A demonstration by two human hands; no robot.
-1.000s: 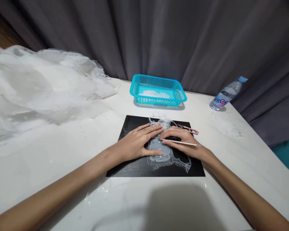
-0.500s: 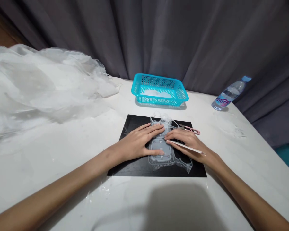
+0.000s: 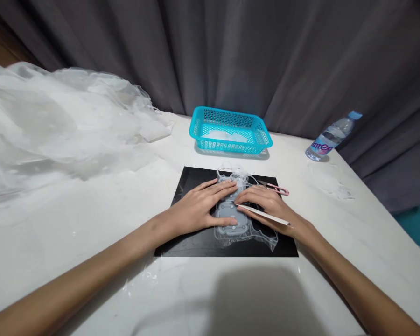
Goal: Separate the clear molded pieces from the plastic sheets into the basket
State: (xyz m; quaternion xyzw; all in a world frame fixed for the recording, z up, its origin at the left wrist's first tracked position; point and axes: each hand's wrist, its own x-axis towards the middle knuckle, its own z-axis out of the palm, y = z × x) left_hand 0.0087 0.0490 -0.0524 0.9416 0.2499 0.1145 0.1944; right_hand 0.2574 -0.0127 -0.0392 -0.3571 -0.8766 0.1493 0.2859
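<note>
A translucent grey moulded sheet [image 3: 227, 211], with rounded shapes and ragged clear edges, lies on the black mat [image 3: 189, 242]. My left hand [image 3: 206, 203] rests flat across its left side, fingers spread and pressing on it. In my right hand [image 3: 266, 203] is a slim white pen-like tool [image 3: 266, 215], gripped low with its dark tip touching the middle of the sheet. Its exact kind does not show. Just beyond my right knuckles lie small pink-handled thread snips [image 3: 278, 188], partly hidden by the hand.
Behind the mat stands a turquoise basket [image 3: 231, 148] holding some whitish pieces. A big heap of translucent sheets [image 3: 66, 116] covers the table's left side. To the right stand a water bottle [image 3: 331, 137] and a few clear scraps [image 3: 339, 190]. A grey curtain [image 3: 231, 51] hangs behind.
My right hand and the tool's tip have shifted slightly left along the sheet. My left hand keeps its place on it. The whole view has moved a little.
</note>
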